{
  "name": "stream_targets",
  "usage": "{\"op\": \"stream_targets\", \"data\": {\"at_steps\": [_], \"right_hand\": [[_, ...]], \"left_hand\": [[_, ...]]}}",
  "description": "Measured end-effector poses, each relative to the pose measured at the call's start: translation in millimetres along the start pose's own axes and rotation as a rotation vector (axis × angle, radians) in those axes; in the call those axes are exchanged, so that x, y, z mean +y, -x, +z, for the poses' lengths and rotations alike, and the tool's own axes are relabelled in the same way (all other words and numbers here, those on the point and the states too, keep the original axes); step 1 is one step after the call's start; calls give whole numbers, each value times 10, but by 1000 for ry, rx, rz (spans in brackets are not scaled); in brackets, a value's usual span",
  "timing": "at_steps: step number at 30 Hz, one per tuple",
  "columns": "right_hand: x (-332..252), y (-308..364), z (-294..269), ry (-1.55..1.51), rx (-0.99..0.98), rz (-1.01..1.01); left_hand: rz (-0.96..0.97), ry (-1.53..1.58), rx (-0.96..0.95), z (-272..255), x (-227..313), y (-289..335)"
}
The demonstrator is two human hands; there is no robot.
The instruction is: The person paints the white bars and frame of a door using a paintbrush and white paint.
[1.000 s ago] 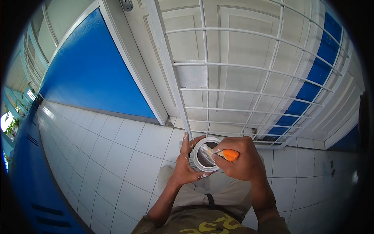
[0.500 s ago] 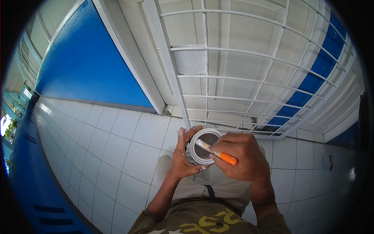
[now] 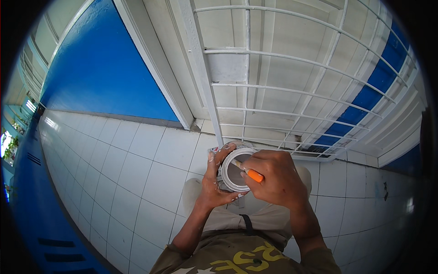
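My left hand [image 3: 215, 180], smeared with white paint, is wrapped round the side of a round paint can [image 3: 225, 177]. Greyish-white paint shows inside the can's pale rim. Over the can's right side, my right hand [image 3: 276, 178] is closed on a paintbrush [image 3: 255, 176] with an orange handle. The brush slants down to the left, and its tip is inside the can at the upper part of the opening. How deep the bristles reach into the paint I cannot tell.
A white barred gate [image 3: 292, 84] stands just ahead, with pale panelled doors behind it. White floor tiles [image 3: 146, 160] spread around my legs. A blue wall panel [image 3: 109, 68] is at the far left, and a low blue wall [image 3: 34, 219] runs along the left.
The brush has dipped lower into the can, its white-coated tip less visible now. My right hand has shifted slightly left and up with it. My left hand keeps its hold.
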State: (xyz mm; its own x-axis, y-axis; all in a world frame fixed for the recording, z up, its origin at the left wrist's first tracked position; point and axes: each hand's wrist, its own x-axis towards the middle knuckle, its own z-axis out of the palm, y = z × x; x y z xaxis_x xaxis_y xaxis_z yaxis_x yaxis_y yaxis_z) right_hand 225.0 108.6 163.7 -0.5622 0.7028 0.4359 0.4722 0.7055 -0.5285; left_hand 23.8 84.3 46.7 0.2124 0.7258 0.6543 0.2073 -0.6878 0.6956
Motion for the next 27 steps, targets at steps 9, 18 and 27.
{"op": "stream_targets", "data": {"at_steps": [9,18,27], "right_hand": [[2,9,-199,-177,63,27],[280,7,-167,-474,14,97],[476,-63,154,-827,146,325]], "left_hand": [[-107,-8,-12,26,22,-82],[-195,-16,19,78,30,94],[-299,-115,139,8,46,198]]}}
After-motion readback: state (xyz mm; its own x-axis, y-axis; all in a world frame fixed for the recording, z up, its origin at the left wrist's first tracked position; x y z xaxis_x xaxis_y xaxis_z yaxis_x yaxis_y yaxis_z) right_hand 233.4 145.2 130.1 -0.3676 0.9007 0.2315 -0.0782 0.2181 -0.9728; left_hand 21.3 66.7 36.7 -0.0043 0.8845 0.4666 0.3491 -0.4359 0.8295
